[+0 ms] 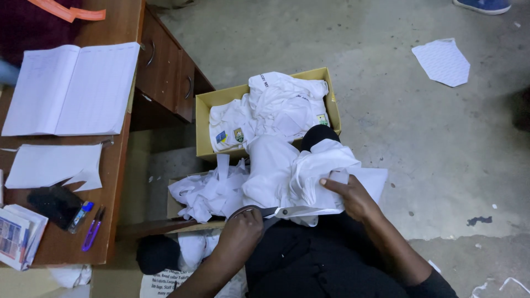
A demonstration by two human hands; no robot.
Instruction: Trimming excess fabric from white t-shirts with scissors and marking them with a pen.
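Scissors (287,211): we hold them in our left hand (243,229), grip closed round the handles, blades at the white cloth (309,174).
Right hand (350,196): we pinch the cloth on our lap.
Box (203,124): white shirts (265,113), just ahead.

One pair of scissors (287,212) lies between two hands, the left hand (243,229) and right hand (353,196), at six o'clock. One yellow box (203,129) of white garments sits at twelve o'clock. At nine o'clock the bench (118,165) carries one open ledger (72,88), one purple thread snip (92,228) and one black phone (54,204).
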